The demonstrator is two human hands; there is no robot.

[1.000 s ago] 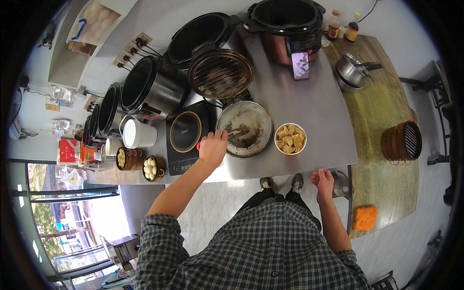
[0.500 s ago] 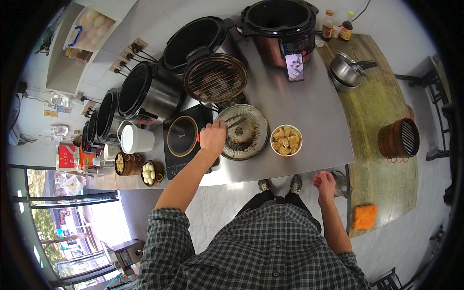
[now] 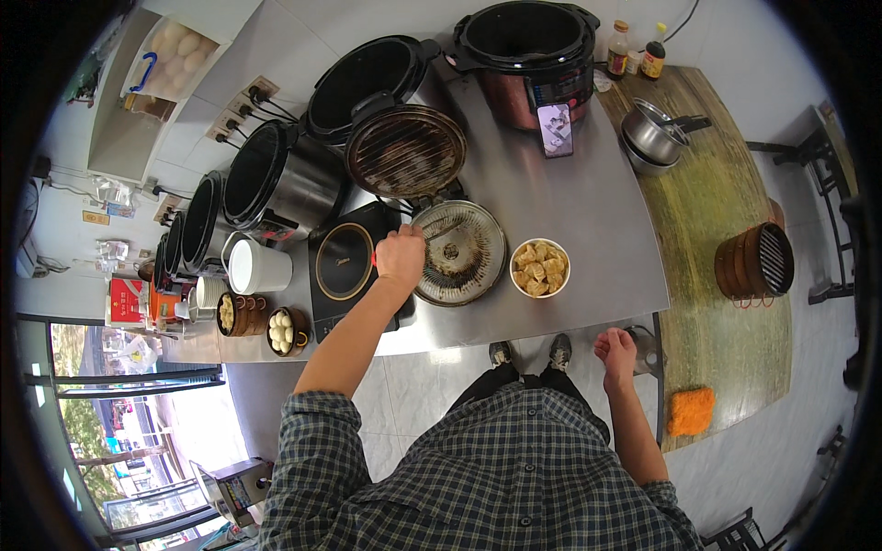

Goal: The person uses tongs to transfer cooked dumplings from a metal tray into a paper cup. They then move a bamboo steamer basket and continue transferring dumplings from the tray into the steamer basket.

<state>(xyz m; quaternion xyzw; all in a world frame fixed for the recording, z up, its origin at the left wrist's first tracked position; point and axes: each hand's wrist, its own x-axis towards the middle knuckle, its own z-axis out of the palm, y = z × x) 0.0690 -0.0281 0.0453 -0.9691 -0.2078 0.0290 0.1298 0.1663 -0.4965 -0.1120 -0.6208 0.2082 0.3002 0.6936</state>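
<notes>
Plaid shirt (image 3: 459,459): nearest to us, both forearms reaching out from its rolled sleeves
Right hand (image 3: 617,356): off the front edge of the steel counter (image 3: 588,211), fingers loosely curled, and we see nothing in it
Left hand (image 3: 400,257): clenched around 1 slim tool (image 3: 445,230), a bit of red showing at the fist's left side
Bowl (image 3: 540,297): white, full of golden-brown pieces (image 3: 540,266), just right of the griddle
Griddle plate (image 3: 482,248): round, dark marks near its middle, the tool's end over its upper left; we cannot tell if they touch
Change: we see the tool shift from the plate's middle toward its hinge side
Meaning: we judge that the left hand now works a different patch, the middle lying uncovered
Raised lid (image 3: 405,151): open behind the plate, dark and ridged
Phone (image 3: 555,130): propped against the red cooker (image 3: 519,101)
</notes>
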